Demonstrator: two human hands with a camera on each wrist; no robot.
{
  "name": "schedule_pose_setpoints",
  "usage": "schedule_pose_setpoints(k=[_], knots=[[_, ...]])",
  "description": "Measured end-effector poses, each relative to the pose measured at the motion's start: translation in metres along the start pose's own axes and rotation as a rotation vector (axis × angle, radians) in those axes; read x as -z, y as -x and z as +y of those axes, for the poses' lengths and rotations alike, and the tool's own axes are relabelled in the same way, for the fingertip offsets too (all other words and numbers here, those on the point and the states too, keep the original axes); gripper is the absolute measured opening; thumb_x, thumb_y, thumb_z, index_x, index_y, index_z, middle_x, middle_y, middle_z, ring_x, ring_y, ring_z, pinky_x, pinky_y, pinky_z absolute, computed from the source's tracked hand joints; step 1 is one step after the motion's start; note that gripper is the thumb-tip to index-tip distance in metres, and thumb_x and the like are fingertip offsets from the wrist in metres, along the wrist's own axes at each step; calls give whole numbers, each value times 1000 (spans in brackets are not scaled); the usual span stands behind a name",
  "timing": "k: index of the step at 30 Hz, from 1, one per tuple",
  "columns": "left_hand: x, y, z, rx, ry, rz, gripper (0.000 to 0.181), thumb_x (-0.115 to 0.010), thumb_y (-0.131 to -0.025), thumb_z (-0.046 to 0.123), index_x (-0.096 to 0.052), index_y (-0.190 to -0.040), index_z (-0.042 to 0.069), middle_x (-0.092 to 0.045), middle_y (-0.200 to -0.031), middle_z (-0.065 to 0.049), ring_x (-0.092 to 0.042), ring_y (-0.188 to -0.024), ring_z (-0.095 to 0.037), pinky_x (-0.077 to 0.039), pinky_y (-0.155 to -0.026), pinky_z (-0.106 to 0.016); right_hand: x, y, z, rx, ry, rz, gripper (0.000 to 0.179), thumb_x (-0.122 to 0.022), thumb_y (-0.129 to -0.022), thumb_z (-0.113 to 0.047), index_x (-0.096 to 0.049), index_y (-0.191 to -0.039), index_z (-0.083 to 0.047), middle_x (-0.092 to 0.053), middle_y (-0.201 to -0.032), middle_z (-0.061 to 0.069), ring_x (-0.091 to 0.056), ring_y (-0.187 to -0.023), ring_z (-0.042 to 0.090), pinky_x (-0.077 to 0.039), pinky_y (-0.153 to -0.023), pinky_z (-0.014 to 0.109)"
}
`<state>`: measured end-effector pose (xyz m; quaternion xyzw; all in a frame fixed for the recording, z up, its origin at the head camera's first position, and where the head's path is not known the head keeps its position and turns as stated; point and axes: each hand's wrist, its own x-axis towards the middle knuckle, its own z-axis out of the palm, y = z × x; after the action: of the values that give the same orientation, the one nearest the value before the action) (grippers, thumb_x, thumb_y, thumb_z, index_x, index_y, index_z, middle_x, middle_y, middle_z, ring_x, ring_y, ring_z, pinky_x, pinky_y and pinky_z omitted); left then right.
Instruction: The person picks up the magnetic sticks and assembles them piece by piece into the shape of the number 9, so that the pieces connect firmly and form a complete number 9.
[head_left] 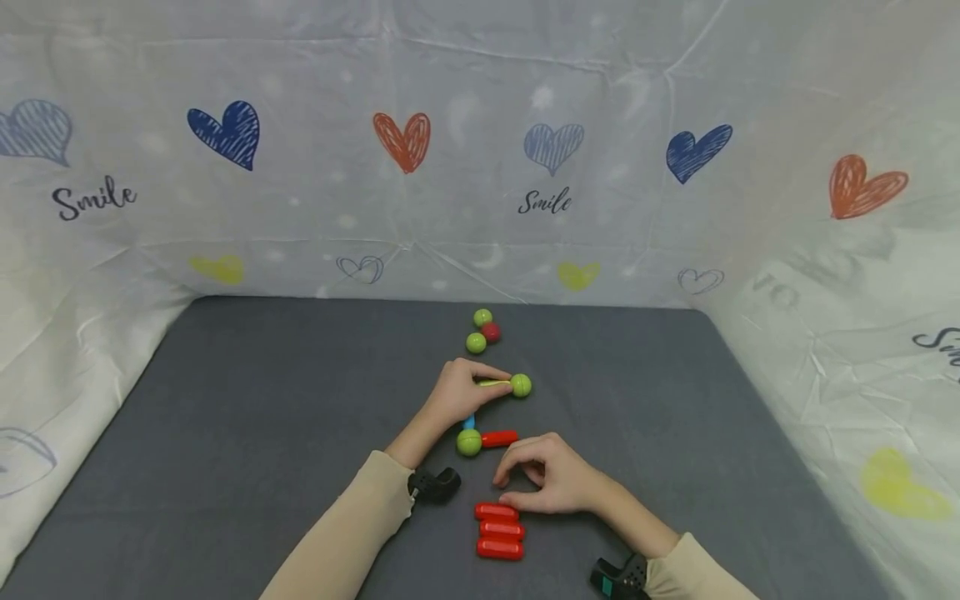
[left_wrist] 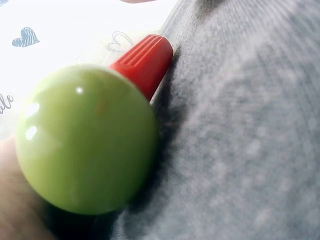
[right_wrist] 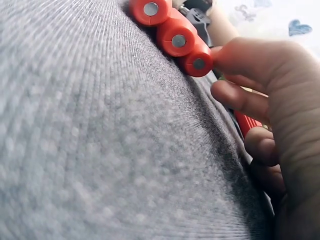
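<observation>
Left hand (head_left: 459, 392) forward with fingers pinched, right hand (head_left: 551, 483) nearer, fingers loosely curled downward.

Wide bare grey mat (head_left: 247, 433) lies open to the left and right of the centre. Down the middle, obstacles crowd together: three balls (head_left: 482, 330) at the back, a green ball with a red stick (head_left: 498, 438) between both hands, and three red sticks (head_left: 499, 530) side by side nearest the person.

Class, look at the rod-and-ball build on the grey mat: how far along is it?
Done: a green ball joins a red rod and a blue rod.
In hand: the left hand pinches a yellow rod tipped with another green ball; the right hand touches the red rod stack.
Left: three loose balls.
</observation>
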<state>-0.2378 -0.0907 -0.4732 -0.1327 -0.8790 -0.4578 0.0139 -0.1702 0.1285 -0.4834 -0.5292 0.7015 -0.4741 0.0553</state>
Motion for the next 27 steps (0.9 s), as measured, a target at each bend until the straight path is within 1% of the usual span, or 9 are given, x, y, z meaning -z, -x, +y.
schedule_pose_setpoints(k=[4, 9, 16, 22, 27], knots=[[0, 0, 1, 3, 6, 0, 22, -84, -94, 35, -86, -112, 22, -82, -103, 1, -75, -93, -17, -59, -78, -34, 2, 0, 0, -7, -13, -22, 15, -84, -92, -9, -79, -102, -19, -76, -94, -4, -37, -48, -8, -38, -44, 14], [1, 0, 1, -1, 0, -2, 23, -84, -94, 34, -86, -112, 22, -82, -104, 0, -76, -94, -18, -60, -79, -35, 3, 0, -1, -6, -46, -60, 13, -84, -92, -14, -80, -103, -19, -76, -97, -2, -37, -50, -9, -38, -44, 14], [1, 0, 0, -5, -9, 0, 22, -85, -93, 35, -86, -112, 22, -82, -103, 1, -75, -94, -18, -60, -80, -35, 2, -1, -3, 33, -29, -108, 16, -84, -90, -12, -78, -104, -19, -75, -100, -1, -39, -52, -9, -40, -45, 13], [1, 0, 0, -12, -11, -2, 22, -84, -94, 34, -86, -112, 21, -82, -101, 2, -76, -93, -18, -60, -79, -34, 2, -2, -4, 25, -16, -102, 17, -83, -91, -8, -78, -101, -20, -75, -97, -3, -39, -51, -9, -40, -45, 13], [1, 1, 1, -13, -13, 0, 22, -85, -93, 33, -86, -111, 21, -82, -101, 1, -75, -90, -17, -60, -76, -31, 1, -1, -3, 11, -15, -96, 16, -83, -91, -8, -78, -100, -21, -75, -95, -4, -38, -50, -9, -39, -45, 13]])
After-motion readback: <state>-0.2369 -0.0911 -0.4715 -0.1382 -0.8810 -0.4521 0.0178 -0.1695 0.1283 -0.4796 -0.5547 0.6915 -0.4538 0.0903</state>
